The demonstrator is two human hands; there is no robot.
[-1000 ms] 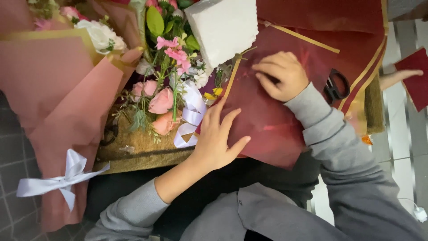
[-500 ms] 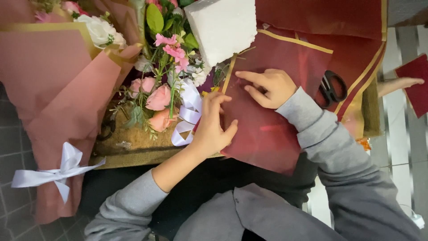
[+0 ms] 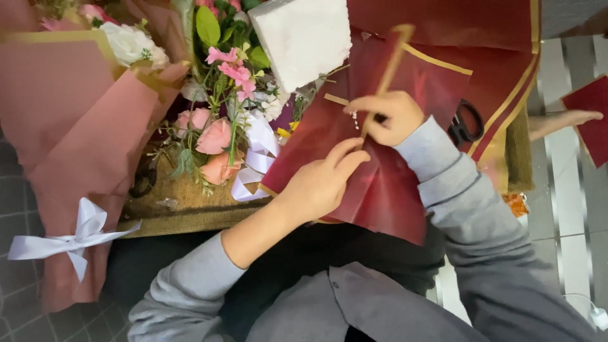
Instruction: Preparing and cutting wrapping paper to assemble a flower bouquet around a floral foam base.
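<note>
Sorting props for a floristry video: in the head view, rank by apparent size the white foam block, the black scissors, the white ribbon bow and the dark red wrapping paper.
1. dark red wrapping paper
2. white foam block
3. white ribbon bow, spread thin, so its place below the block is unsure
4. black scissors, partly hidden behind the right hand's sleeve
</note>
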